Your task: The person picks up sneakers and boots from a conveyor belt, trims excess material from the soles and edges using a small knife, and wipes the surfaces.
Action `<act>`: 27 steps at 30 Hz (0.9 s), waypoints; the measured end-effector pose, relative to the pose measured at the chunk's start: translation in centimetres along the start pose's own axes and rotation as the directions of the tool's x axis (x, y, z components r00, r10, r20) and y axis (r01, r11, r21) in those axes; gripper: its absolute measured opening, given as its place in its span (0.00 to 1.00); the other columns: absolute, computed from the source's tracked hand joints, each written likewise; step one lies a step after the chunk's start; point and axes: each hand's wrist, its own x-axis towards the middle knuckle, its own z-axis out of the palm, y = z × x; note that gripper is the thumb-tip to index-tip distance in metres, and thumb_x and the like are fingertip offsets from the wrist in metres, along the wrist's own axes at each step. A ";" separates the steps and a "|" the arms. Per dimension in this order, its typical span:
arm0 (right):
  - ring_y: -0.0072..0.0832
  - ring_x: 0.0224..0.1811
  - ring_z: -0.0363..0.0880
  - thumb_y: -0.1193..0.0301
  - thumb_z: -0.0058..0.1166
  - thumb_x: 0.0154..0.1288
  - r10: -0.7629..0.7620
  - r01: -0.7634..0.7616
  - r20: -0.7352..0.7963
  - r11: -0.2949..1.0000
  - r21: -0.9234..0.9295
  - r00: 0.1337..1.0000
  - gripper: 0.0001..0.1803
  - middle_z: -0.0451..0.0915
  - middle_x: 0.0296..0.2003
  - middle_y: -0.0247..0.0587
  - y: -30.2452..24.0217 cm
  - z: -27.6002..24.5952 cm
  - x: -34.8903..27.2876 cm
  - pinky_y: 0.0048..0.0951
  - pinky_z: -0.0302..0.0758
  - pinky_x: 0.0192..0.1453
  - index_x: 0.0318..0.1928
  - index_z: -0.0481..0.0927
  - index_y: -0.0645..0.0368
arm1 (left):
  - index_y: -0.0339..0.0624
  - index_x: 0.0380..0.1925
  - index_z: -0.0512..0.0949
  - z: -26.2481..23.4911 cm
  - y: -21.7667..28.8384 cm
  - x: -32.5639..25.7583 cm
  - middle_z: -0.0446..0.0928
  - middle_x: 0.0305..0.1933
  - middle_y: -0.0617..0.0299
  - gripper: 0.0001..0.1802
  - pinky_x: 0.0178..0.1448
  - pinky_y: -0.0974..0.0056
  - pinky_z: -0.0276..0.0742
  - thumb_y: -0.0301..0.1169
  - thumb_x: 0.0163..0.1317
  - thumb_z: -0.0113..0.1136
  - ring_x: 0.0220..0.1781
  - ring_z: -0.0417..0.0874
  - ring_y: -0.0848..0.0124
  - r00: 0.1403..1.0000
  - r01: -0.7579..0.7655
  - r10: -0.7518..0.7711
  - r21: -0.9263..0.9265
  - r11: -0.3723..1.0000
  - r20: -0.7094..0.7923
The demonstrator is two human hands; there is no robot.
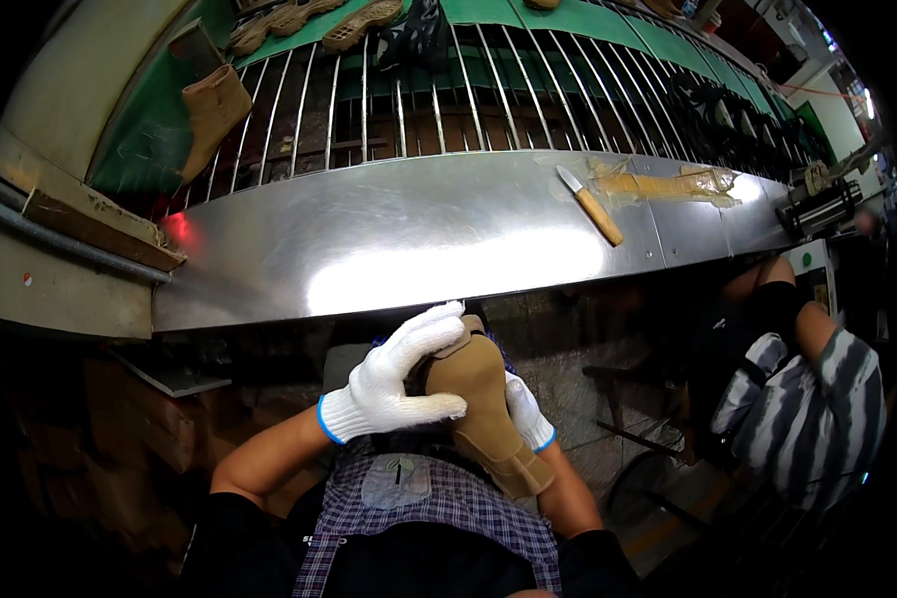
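A tan ankle boot [476, 394] is held over my lap, its toe toward the bench and its shaft slanting down to the right. My left hand [394, 379], in a white knitted glove with a blue cuff, spans the boot's left side. Its fingers reach the toe end and its thumb lies lower down on the boot. My right hand [528, 413], gloved the same way, grips the boot from the right; most of its fingers are hidden behind it. A knife with a wooden handle [598, 216] lies on the metal bench [399, 229] ahead.
Beyond the bench edge runs a rack of metal bars [478, 90]. Another tan boot [212, 115] stands at its left, with soles [362, 24] farther back. Brown tape [668, 186] covers part of the bench. A co-worker in a striped top [817, 419] sits at the right.
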 end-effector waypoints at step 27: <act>0.35 0.74 0.77 0.27 0.51 0.77 -0.085 0.071 -0.054 0.974 -0.216 0.995 0.59 0.77 0.73 0.53 -2.9 2.4 -1.1 0.35 0.74 0.77 0.80 0.65 0.74 | 0.24 0.82 0.60 0.5 2.4 0.0 0.78 0.75 0.34 0.54 0.77 0.54 0.80 0.37 0.64 0.81 0.72 0.86 0.48 0.994 0.108 -0.108 0.144 0.984 -0.008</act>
